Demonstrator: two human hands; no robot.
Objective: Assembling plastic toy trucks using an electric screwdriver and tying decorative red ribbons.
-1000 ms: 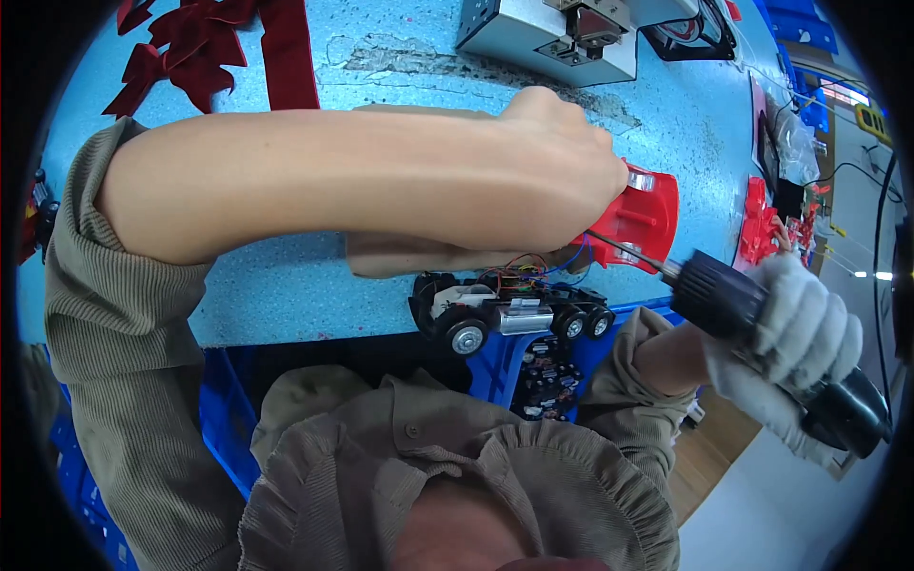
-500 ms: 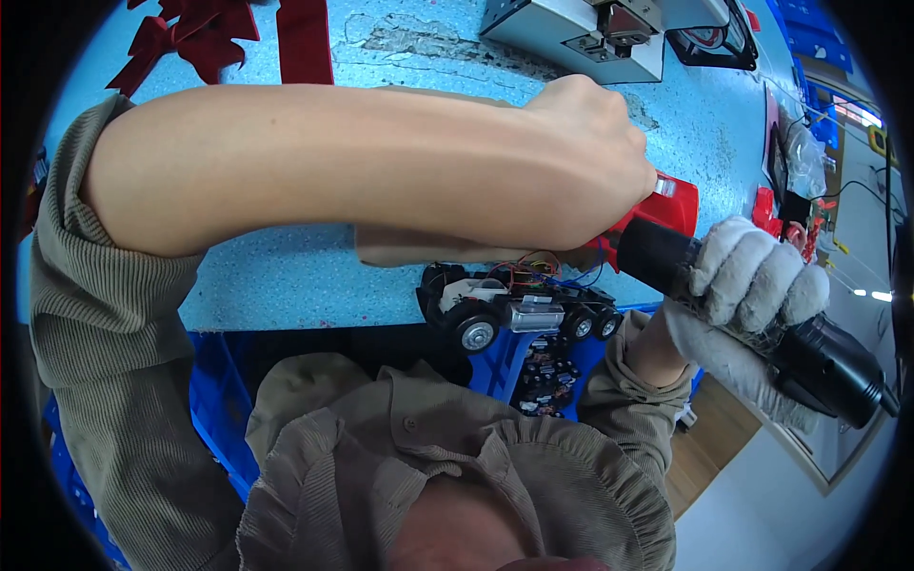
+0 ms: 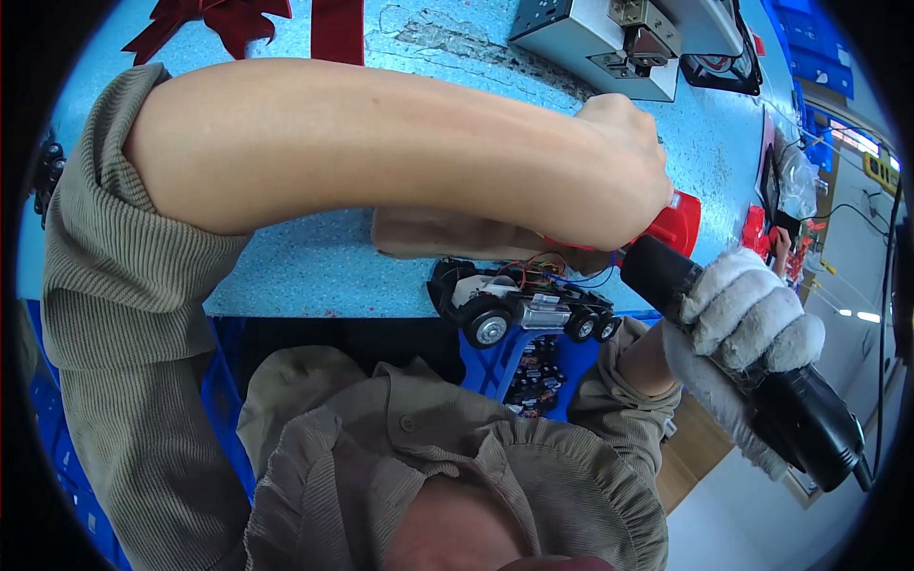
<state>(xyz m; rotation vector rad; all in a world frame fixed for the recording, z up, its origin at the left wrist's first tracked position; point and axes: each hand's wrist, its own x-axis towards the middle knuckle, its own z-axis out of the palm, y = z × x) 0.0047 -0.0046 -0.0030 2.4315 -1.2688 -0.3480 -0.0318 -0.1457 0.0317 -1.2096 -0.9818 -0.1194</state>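
My left hand [image 3: 619, 176], bare, reaches across the table with its fingers curled onto a red plastic toy part [image 3: 680, 223]; the back of the hand hides its grip and much of the part. A white fabric glove covers my right hand [image 3: 752, 319], which is wrapped round a thick black electric screwdriver [image 3: 809, 419]. The tool slants, its front end close to the red part; my left wrist hides the tip. Between my arms, at the table's near edge, a black toy truck chassis [image 3: 533, 309] shows silver-hubbed wheels and loose red and blue wires.
A brown cloth pad [image 3: 409, 233] lies under my left forearm. Dark red bows [image 3: 219, 19] and a ribbon strip [image 3: 338, 29] lie at the back left. A grey metal machine [image 3: 595, 48] stands at the back. Below the edge, a blue crate [image 3: 490, 366] holds several dark parts.
The screwdriver's rear end and my right hand have swung down a little. My left hand has shifted slightly right and down in the picture. The whole view has also shifted.
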